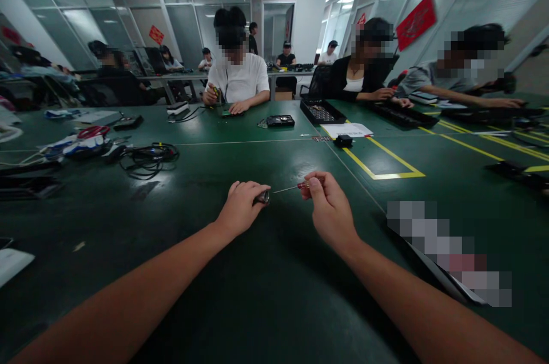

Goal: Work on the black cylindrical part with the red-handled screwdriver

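My left hand [243,205] is closed around a small dark cylinder [263,197] with a round metallic end that faces right. Most of the cylinder is hidden by my fingers, so its kind cannot be made out. In my right hand [330,204] is a screwdriver [303,185] with a reddish handle, gripped between thumb and fingers. Its thin shaft points left, and the tip is close to the cylinder's metallic end, with a small gap showing. Both hands are low over the green table [274,284].
Black cables [150,159] lie coiled at left. Pixelated papers [446,255] rest at right. Beyond are a black block [343,140], a white sheet [348,130], a black tray [321,111] and a dark device [280,120]. A person in white [240,78] works opposite; others sit around.
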A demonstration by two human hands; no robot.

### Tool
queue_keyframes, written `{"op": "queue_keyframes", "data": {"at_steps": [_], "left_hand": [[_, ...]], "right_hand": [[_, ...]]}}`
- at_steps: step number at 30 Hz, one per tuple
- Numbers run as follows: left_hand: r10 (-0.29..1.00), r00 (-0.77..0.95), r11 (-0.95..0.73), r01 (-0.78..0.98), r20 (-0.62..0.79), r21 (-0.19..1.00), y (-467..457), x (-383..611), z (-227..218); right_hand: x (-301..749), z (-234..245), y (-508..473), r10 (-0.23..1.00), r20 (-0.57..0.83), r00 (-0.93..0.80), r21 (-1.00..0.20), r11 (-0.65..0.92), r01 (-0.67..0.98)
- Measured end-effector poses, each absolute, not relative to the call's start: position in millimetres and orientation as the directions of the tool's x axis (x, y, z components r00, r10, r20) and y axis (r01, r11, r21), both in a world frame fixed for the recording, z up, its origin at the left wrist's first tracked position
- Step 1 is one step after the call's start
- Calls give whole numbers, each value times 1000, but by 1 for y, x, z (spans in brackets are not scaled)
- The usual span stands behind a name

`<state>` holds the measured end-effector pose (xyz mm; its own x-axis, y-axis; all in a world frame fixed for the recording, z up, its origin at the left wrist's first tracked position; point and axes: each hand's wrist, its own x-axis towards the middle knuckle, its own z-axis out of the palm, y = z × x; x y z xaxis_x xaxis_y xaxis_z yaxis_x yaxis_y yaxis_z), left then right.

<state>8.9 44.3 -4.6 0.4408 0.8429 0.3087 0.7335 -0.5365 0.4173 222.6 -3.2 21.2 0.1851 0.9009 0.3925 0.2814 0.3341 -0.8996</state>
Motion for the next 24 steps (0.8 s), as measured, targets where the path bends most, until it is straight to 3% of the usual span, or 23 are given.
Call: {"op": "queue_keyframes", "data": {"at_steps": [11, 19, 24], "left_hand": [[836, 486, -544, 677, 255, 496, 34, 13, 5], [794, 605, -583, 727, 62, 362, 26, 34, 21], [832, 554, -537, 806, 2, 250, 34, 44, 22]], "right_hand": [[226, 29, -4, 876, 411, 253, -893, 331, 306], [230, 39, -6, 831, 460, 312, -878, 375, 297], [231, 40, -6, 823, 477, 308, -870, 392, 298]]}}
